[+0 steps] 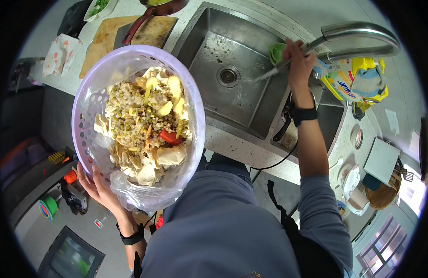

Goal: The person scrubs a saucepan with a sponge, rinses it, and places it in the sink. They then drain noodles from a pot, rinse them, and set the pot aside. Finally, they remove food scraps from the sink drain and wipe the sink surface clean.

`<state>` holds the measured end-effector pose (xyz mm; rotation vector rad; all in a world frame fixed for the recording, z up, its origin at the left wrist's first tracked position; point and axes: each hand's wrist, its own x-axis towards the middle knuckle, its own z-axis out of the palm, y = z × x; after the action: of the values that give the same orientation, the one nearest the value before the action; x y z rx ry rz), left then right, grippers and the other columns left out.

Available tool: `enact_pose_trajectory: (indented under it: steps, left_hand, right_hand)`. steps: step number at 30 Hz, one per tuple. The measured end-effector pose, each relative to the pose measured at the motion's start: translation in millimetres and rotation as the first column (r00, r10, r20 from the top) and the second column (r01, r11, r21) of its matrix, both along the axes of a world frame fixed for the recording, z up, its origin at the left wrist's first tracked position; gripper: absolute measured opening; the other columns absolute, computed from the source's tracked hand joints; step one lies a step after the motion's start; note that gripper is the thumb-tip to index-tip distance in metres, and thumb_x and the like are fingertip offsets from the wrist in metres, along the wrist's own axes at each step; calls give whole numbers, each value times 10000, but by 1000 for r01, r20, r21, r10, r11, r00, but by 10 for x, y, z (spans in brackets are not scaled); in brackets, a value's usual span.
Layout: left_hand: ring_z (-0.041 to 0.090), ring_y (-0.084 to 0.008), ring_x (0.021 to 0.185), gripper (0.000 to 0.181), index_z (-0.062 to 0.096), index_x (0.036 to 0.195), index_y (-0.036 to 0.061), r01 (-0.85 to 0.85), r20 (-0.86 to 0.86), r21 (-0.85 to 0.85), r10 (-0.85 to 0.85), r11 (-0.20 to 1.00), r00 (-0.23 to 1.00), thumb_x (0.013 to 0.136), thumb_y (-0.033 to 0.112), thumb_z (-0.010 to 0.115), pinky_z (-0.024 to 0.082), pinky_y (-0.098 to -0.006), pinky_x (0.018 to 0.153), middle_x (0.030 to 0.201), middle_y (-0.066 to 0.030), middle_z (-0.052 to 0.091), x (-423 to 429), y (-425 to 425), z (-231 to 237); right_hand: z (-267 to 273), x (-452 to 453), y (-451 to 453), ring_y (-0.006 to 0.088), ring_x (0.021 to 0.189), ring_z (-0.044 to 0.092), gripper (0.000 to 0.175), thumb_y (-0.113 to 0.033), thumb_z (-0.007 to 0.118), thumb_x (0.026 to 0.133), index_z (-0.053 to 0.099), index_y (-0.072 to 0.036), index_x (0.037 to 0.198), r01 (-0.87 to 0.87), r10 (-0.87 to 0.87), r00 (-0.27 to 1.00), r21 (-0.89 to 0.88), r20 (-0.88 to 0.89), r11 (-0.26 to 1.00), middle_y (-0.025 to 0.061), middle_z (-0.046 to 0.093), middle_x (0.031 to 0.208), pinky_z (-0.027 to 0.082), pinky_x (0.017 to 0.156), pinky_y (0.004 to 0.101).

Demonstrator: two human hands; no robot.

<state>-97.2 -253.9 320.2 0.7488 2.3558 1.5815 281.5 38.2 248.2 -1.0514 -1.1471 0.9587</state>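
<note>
My left hand [101,189] holds up a lilac plastic basket [196,114] with holes in its wall, at the counter's front edge. A clear plastic bag [144,191] lines it, and food scraps [141,114] lie inside: cooked beans or grains, pale peelings, yellow slices and a red piece. My right hand [299,59] is closed around the spray head [283,66] of a pull-out faucet over the steel sink [231,104]. Water runs from it toward the drain [228,76]. Small bits of scrap are scattered on the sink floor. A green bowl or strainer [277,54] sits by the right wall, partly hidden.
At the upper left are a wooden cutting board [102,38], a cleaver-like blade [122,34] and a red-handled pan [137,27]. Detergent bottles [352,80] and a cloth [368,83] stand right of the faucet. A black-handled item [283,128] lies in the smaller basin [325,114].
</note>
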Motion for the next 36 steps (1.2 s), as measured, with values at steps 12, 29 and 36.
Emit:
enact_pose_trajectory:
  steps: [12,29,36]
  left_hand:
    - [441,-200,1188,438,372,1315,24,-7,33,59,5,998,999,907,112,503,302,-339,1014,1276,-139,464,71,-4,35]
    - [451,-204,1178,458,370,1320,23,-30,17,37,30,999,999,905,149,517,325,-333,997,1277,-140,468,104,63,59]
    - [482,-141,1085,453,396,1314,37,-56,14,33,56,998,998,899,160,531,366,-245,841,1236,-97,500,15,24,12]
  right_hand:
    - [-638,506,-8,36,528,380,238,-182,622,844,528,-19,698,-10,37,886,-61,462,998,-36,462,569,291,483,216]
    - [-627,279,850,56,641,451,179,-167,610,862,579,2,812,-93,61,882,44,468,995,-3,540,684,371,582,207]
    - [-618,-291,949,66,745,510,136,-154,615,868,618,-18,871,-204,190,977,152,101,967,7,600,803,418,676,204]
